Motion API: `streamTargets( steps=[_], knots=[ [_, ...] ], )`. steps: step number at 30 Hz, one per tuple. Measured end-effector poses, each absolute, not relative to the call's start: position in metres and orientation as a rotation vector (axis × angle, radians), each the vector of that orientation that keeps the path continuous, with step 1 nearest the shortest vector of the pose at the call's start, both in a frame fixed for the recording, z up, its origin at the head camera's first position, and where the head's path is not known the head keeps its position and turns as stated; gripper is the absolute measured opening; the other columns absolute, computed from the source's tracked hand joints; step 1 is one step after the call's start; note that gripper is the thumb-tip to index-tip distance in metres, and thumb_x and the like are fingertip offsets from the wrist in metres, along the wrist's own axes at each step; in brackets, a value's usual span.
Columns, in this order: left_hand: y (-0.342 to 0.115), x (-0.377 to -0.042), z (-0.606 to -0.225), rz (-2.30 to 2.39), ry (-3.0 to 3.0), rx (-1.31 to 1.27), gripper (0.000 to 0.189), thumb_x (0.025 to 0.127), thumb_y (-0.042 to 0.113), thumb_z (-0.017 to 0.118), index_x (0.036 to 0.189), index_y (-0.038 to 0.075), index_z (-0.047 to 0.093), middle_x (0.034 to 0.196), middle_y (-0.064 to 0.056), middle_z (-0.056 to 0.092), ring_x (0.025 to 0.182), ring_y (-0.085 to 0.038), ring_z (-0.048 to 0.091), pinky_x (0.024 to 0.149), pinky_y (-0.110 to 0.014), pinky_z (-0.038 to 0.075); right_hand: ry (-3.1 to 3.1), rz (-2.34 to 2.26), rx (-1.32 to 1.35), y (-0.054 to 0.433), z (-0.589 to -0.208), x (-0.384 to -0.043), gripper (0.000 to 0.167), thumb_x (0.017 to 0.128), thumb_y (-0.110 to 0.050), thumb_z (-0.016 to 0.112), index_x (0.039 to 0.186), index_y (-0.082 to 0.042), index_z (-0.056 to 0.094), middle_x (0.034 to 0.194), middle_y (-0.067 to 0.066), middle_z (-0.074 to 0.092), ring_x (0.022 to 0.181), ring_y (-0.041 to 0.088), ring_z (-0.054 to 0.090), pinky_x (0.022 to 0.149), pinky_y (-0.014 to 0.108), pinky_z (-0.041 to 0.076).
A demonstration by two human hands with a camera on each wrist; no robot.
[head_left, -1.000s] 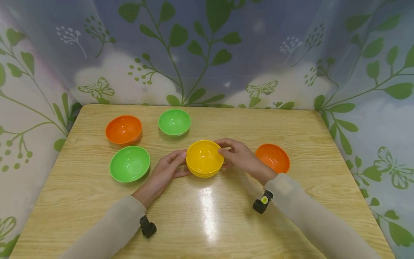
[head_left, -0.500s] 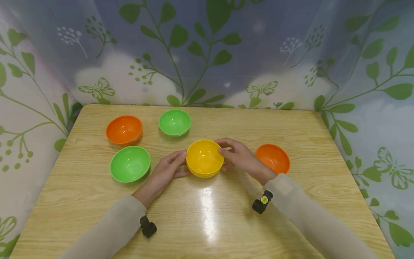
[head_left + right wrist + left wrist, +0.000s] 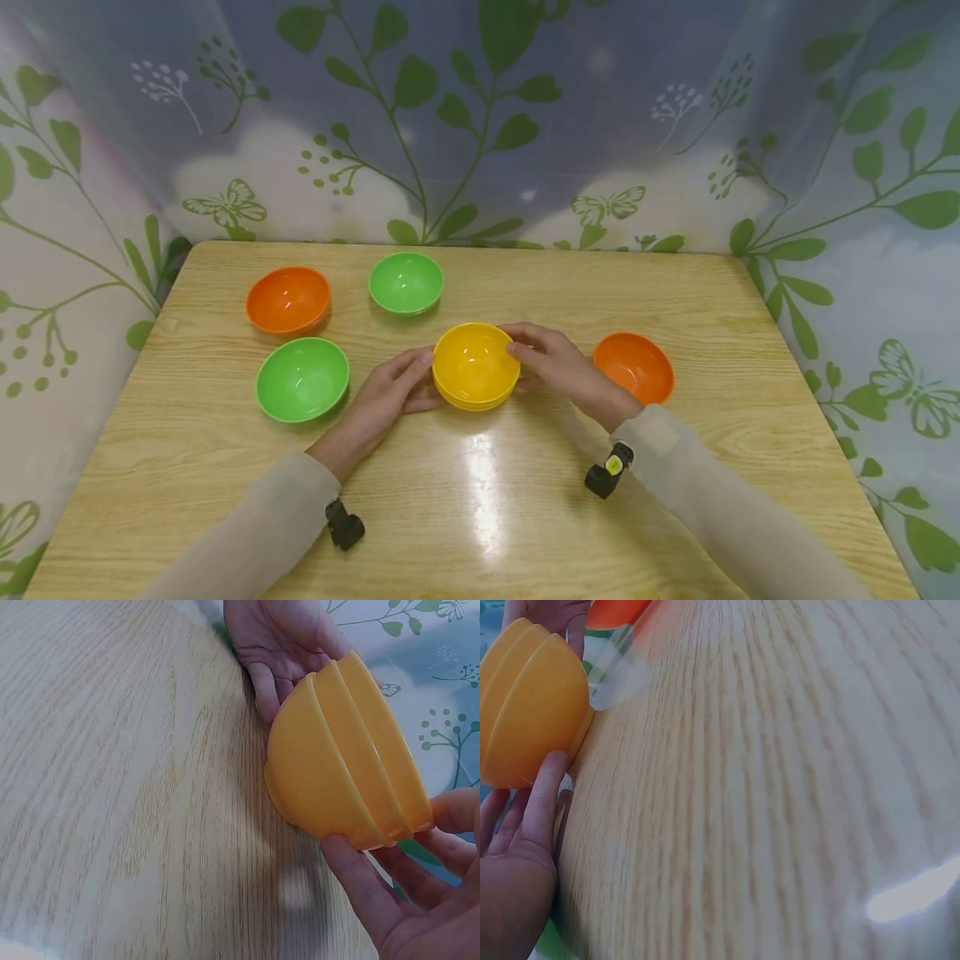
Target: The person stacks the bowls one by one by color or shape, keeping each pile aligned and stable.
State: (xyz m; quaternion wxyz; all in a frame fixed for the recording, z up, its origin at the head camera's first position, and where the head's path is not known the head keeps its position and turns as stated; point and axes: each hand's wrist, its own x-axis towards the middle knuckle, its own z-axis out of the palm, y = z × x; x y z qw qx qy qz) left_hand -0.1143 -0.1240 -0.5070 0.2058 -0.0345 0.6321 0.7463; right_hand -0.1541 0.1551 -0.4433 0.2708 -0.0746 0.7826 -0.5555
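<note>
Three nested yellow bowls [image 3: 476, 367] form a stack at the middle of the table, their rims stepped one above another in the right wrist view. From the left, my left hand [image 3: 388, 390] holds the stack, thumb by the top rim and fingers along the lower side. On the opposite side my right hand [image 3: 558, 364] grips it, its thumb over the top rim and other fingers against the outer wall, partly hidden in the head view. The foot of the lowest yellow bowl [image 3: 307, 757] is right at the tabletop.
Left of the stack are a green bowl [image 3: 303, 381] and, behind it, an orange bowl [image 3: 288, 298]. A second green bowl [image 3: 407, 283] stands farther back. Another orange bowl [image 3: 634, 367] sits at right, partly behind my right wrist. Leaf-patterned cloth surrounds the wooden table [image 3: 420, 517].
</note>
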Motion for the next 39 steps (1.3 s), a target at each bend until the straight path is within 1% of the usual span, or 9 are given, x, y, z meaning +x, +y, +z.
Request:
streamTargets(
  steps=[5,10,15,19,22,29,35,39],
  knots=[
    [-0.124,-0.114,-0.507,2.079,1.762,-0.097,0.055,0.116,0.04,0.055,0.158,0.005,0.054,0.159,-0.021,0.058,0.138,-0.037,0.066,0.101,-0.042,0.067,2.116,-1.498,-0.183,0.156,-0.445,-0.155,0.045,0.116,-0.025,0.054,0.16,-0.012,0.054,0.162,0.014,0.054,0.139,0.035,0.061,0.102,0.051,0.067],
    [-0.125,-0.115,-0.508,2.074,1.764,-0.1,0.055,0.116,0.039,0.055,0.159,0.005,0.053,0.162,-0.019,0.056,0.141,-0.037,0.064,0.101,-0.041,0.067,2.13,-1.535,-0.154,0.157,-0.445,-0.154,0.042,0.116,-0.024,0.055,0.156,-0.01,0.058,0.16,0.014,0.056,0.138,0.036,0.062,0.105,0.051,0.066],
    [-0.125,-0.115,-0.509,2.069,1.768,-0.102,0.055,0.116,0.039,0.055,0.159,0.005,0.053,0.161,-0.02,0.056,0.141,-0.037,0.064,0.101,-0.041,0.067,2.123,-1.593,-0.125,0.162,-0.443,-0.153,0.039,0.116,-0.025,0.055,0.151,-0.009,0.061,0.159,0.012,0.058,0.137,0.035,0.063,0.107,0.053,0.064],
    [-0.125,-0.115,-0.509,2.068,1.767,-0.101,0.055,0.116,0.04,0.055,0.159,0.005,0.053,0.159,-0.02,0.057,0.139,-0.036,0.065,0.101,-0.042,0.067,2.117,-1.618,-0.113,0.166,-0.441,-0.154,0.039,0.116,-0.024,0.054,0.15,-0.006,0.06,0.159,0.014,0.057,0.139,0.036,0.063,0.109,0.056,0.062],
    [-0.125,-0.115,-0.509,2.074,1.761,-0.098,0.055,0.116,0.04,0.055,0.158,0.005,0.054,0.159,-0.02,0.058,0.138,-0.035,0.066,0.102,-0.042,0.067,2.105,-1.646,-0.094,0.171,-0.435,-0.156,0.04,0.117,-0.023,0.052,0.152,-0.003,0.057,0.159,0.016,0.056,0.142,0.038,0.06,0.112,0.057,0.06],
    [-0.125,-0.115,-0.508,2.085,1.755,-0.098,0.053,0.116,0.037,0.055,0.157,0.004,0.053,0.159,-0.02,0.057,0.137,-0.034,0.066,0.101,-0.042,0.067,2.095,-1.677,-0.083,0.183,-0.426,-0.16,0.043,0.118,-0.024,0.049,0.155,-0.002,0.053,0.157,0.016,0.056,0.14,0.04,0.059,0.111,0.05,0.062],
    [-0.124,-0.115,-0.508,2.077,1.76,-0.103,0.053,0.116,0.038,0.055,0.157,0.004,0.054,0.158,-0.02,0.058,0.136,-0.033,0.067,0.102,-0.042,0.067,2.101,-1.71,-0.065,0.191,-0.423,-0.163,0.04,0.117,-0.022,0.05,0.151,-0.001,0.056,0.157,0.018,0.057,0.142,0.046,0.057,0.116,0.06,0.057],
    [-0.125,-0.115,-0.509,2.077,1.761,-0.102,0.053,0.116,0.038,0.055,0.157,0.005,0.054,0.158,-0.02,0.058,0.136,-0.033,0.067,0.101,-0.043,0.067,2.134,-1.699,-0.047,0.198,-0.418,-0.165,0.038,0.117,-0.024,0.052,0.148,-0.004,0.059,0.157,0.018,0.057,0.141,0.043,0.058,0.118,0.062,0.054]
  ],
)
